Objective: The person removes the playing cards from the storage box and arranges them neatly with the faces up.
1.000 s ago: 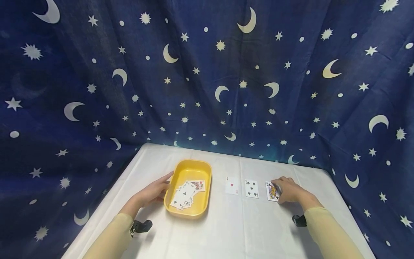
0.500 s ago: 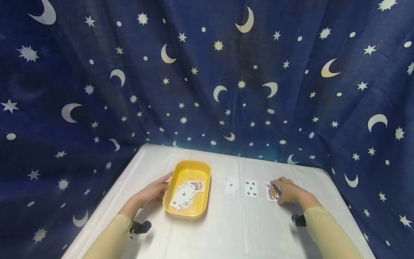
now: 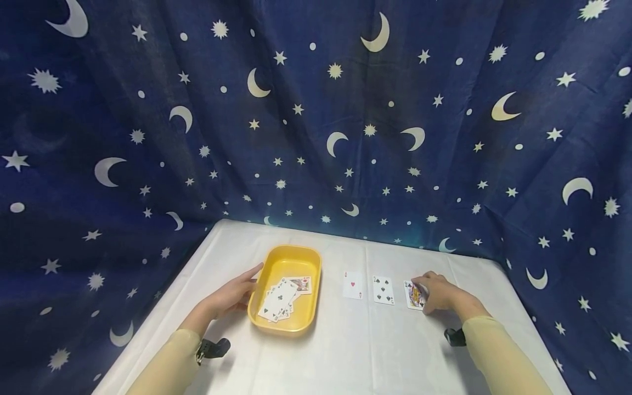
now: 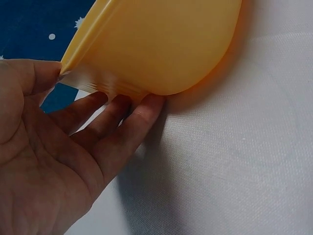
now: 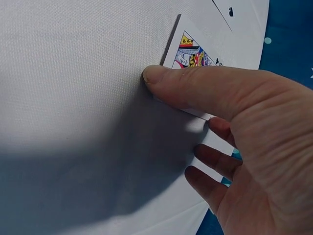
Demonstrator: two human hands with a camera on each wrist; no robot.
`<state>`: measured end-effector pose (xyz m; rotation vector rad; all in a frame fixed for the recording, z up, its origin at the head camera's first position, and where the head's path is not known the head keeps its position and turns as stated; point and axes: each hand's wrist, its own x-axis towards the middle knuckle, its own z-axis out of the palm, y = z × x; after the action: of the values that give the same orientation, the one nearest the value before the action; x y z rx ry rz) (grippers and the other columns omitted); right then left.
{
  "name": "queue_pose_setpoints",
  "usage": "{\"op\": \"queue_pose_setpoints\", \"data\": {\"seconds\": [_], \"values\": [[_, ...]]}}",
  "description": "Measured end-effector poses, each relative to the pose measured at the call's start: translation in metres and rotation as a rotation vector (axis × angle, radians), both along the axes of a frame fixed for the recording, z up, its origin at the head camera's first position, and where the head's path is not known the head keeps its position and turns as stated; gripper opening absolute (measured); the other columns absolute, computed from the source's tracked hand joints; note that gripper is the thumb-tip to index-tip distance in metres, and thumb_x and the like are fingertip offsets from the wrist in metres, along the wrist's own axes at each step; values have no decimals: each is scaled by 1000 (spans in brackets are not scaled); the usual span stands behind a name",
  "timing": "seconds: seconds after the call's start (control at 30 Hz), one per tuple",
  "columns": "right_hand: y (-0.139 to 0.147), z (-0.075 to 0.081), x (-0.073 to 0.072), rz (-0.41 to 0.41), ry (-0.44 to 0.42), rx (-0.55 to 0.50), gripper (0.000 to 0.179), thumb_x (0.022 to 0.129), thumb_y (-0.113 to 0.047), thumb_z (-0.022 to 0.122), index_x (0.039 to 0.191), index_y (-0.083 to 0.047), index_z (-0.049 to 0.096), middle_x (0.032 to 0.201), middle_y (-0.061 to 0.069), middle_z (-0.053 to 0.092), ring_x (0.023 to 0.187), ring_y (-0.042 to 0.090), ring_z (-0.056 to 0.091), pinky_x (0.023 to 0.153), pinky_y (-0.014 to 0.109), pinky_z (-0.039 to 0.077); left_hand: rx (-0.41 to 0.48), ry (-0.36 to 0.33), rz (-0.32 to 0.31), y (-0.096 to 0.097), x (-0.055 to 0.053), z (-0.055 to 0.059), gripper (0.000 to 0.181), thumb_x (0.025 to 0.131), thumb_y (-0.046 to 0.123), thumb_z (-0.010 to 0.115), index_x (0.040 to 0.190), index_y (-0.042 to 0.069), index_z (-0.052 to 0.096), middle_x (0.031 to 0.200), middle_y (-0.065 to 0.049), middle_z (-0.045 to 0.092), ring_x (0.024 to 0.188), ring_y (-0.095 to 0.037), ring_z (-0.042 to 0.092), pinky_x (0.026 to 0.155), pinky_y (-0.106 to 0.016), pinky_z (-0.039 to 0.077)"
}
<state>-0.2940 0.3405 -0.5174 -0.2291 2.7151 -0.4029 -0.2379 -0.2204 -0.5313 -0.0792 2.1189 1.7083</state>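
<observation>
My left hand (image 3: 228, 299) holds the left side of a yellow plastic tray (image 3: 309, 321). In the left wrist view its thumb touches the rim and its other fingertips meet the lower wall. Loose face-up playing cards (image 3: 279, 299) lie overlapping in the tray. At the right, my right hand (image 3: 441, 294) grips a small stack of playing cards (image 3: 413, 295) with a clubs face card on top. The thumb lies along one side of the stack, seen in the right wrist view, while the index finger is partly hidden.
An ace of hearts (image 3: 353, 285) and a five of spades (image 3: 383, 290) lie face up between the tray and the right-hand stack. A white cloth covers the table (image 3: 326, 362). Behind and beside it hangs a dark blue curtain (image 3: 296, 142) with moons and stars.
</observation>
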Motion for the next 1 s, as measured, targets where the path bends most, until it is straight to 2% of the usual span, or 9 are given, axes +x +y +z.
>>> {"op": "queue_pose_setpoints", "data": {"seconds": [0.4,0.57,0.63,0.77,1.0], "values": [[0,2,1,12,-4,3,91,65,-9,90,148,-6,53,144,26,43,127,46,42,103,73,35,-12,2,-15,0,-1,1,64,104,25,52,163,33,28,150,-17,50,110,-28,64,87,-47,58],[-1,6,3,8,7,-3,88,73,-20,88,149,-2,49,146,31,42,132,51,39,105,74,32,-25,3,-12,0,0,2,64,104,25,52,163,34,27,149,-17,51,110,-28,64,87,-46,58],[-1,8,3,11,48,-2,83,78,-24,84,149,-1,48,147,33,41,134,54,37,106,73,31,-35,7,-24,1,-1,3,65,104,25,51,164,33,26,150,-18,50,111,-28,63,86,-46,58],[-10,13,2,33,189,-10,73,87,-23,76,149,1,48,146,33,43,135,54,37,107,71,33,-36,10,-34,0,-3,1,66,104,25,53,164,33,26,151,-19,49,110,-28,64,85,-45,59],[-56,24,7,121,434,-68,68,91,-29,76,149,-4,51,147,23,50,135,45,44,108,63,37,-24,12,-35,-2,-2,-5,68,103,26,55,164,32,26,152,-21,48,108,-27,65,84,-44,59]]}}
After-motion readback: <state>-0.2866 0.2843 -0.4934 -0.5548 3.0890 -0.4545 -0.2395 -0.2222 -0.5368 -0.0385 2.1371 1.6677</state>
